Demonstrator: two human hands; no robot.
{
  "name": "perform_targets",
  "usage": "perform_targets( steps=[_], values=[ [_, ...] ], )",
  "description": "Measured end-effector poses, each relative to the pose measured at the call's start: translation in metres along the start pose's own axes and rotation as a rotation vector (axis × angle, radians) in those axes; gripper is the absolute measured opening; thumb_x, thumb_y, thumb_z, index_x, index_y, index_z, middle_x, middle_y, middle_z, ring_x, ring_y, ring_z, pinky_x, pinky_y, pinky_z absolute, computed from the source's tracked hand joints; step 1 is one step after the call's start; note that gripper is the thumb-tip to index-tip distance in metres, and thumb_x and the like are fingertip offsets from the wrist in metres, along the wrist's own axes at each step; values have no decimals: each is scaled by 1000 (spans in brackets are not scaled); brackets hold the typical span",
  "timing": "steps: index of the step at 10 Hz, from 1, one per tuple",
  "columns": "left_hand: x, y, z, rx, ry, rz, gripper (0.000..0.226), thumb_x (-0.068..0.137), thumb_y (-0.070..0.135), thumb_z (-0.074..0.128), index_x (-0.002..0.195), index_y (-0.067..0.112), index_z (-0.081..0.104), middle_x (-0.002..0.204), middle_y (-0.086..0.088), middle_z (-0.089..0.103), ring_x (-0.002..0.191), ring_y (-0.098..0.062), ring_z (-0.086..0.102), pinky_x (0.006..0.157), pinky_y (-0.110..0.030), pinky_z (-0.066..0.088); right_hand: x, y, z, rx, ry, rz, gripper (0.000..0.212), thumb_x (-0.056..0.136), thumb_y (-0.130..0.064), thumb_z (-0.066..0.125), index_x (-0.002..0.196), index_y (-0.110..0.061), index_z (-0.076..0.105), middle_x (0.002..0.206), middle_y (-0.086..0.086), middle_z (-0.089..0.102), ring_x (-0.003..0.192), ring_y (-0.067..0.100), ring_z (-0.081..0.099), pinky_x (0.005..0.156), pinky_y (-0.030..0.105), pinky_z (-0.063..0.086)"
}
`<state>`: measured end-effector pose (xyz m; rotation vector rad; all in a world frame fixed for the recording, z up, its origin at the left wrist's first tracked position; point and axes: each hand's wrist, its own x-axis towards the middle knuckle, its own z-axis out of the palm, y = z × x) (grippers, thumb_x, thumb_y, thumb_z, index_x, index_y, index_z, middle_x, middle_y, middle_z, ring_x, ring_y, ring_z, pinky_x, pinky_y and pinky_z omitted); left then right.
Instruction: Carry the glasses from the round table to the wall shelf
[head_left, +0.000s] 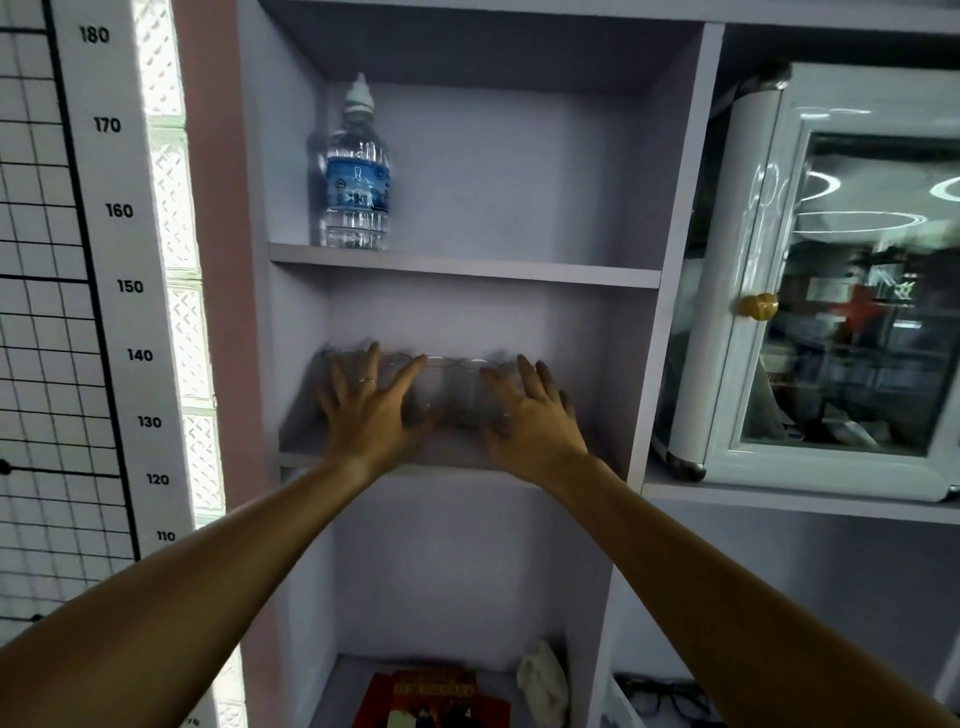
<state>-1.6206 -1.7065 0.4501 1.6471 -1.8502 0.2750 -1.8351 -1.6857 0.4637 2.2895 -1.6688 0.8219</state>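
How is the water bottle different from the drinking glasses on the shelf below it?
The water bottle is tall, capped and blue-labelled; the glasses are short, open-topped and plain. The bottle stands alone and untouched; the glasses stand side by side between the left hand and right hand. Both are clear and upright.

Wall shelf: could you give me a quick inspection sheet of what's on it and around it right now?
Surface: lilac wall shelf, middle board holds the glasses.
Job's things: clear drinking glasses, side by side on the middle board; blurred, count uncertain.
Clutter: water bottle upright on the board above; red box and crumpled white cloth below.
Hands: left hand and right hand, fingers spread at the glasses; grip unclear.
Cables: nothing seen.
Surroundings: height chart at left; white glass-door cabinet at right; dark eyeglasses lower right.
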Motion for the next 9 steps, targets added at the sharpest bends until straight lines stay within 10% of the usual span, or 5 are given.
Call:
perform_targets(
  steps=[3, 6, 9],
  values=[
    [21, -3, -16, 22, -194, -8, 92, 68, 87, 47, 147, 58, 8, 165, 0, -8, 145, -48, -19, 115, -69, 2, 22, -4, -2, -30, -109, 76, 82, 88, -50, 57, 154, -40, 8, 167, 3, -4, 151, 32, -12, 120, 55, 11],
    [-12, -31, -36, -109, 36, 123, 63, 81, 56, 62, 135, 25, 50, 140, -10, 54, 127, -36, 49, 102, -44, 41, -9, -43, 1, -49, -49, 34, 66, 89, -45, 54, 149, -32, 28, 162, 5, 18, 150, 32, 10, 115, 59, 19],
    [-56, -41, -27, -96, -226, 235, 60, 86, 64, 51, 132, 26, 54, 139, 0, 55, 125, -22, 51, 102, -37, 40, -83, -55, -6, -13, -194, 223, 65, 89, -46, 57, 148, -29, 37, 154, 3, 39, 141, 28, 34, 115, 48, 28]
  ],
)
